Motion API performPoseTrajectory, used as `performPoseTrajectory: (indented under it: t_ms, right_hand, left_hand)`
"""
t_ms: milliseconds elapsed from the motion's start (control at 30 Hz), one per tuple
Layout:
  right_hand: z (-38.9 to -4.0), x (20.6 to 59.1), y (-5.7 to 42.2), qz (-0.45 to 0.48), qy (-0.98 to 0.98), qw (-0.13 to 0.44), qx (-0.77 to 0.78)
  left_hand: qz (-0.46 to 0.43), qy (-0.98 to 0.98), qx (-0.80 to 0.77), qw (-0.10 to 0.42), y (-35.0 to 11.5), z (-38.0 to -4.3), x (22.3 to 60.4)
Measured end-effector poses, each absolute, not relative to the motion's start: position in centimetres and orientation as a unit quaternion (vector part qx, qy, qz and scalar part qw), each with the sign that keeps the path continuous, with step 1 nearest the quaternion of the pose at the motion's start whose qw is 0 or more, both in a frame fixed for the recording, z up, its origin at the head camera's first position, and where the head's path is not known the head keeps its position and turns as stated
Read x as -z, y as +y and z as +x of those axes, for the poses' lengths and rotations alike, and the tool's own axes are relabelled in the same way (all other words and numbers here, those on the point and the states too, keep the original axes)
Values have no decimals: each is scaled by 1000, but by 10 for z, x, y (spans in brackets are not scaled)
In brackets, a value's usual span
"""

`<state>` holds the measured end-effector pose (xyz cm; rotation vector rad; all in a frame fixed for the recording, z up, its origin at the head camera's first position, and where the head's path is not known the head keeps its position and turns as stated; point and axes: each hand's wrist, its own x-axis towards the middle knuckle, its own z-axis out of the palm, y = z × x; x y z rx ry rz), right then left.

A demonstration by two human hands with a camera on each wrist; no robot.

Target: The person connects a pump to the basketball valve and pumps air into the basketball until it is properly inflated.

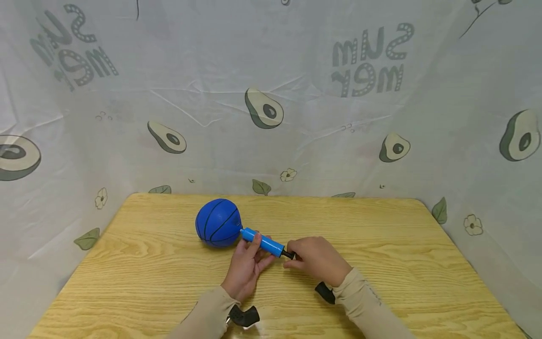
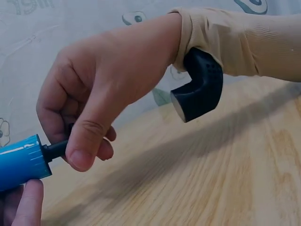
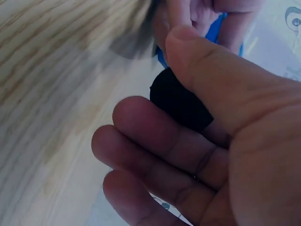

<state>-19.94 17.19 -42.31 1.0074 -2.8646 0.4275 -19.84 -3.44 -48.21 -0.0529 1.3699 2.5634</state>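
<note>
A blue ball with black seams (image 1: 218,222) sits toward the back left of the table. Against its right side points the nozzle end of a blue hand pump (image 1: 266,243), which slants down to the right. My left hand (image 1: 246,267) holds the pump's barrel from below, thumb on top. At the other end, my right hand (image 1: 317,258) grips the black handle, seen in the right wrist view as a dark handle (image 3: 181,100) between thumb and curled fingers. A short black rod (image 2: 56,149) shows between barrel and right hand in the left wrist view.
The wooden table (image 1: 148,273) has rounded back corners. Behind it and at both sides hangs a pale curtain (image 1: 211,141) printed with avocados, leaves and mirrored lettering. A black wrist camera mount (image 1: 244,316) sits under the left sleeve, another (image 1: 325,293) beside the right wrist.
</note>
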Motion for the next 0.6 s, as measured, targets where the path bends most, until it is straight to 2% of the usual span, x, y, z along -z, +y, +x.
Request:
performPoseTrajectory:
  t_ms: [300,600]
  right_hand:
    - [-199,429,171,310,-937,41,-154]
    - [-197,423,175,298,-943,18,-145]
  left_hand:
    - [0,453,-884,115,-46,-211,480]
    - [-40,453,-888,69,-70,-228,476]
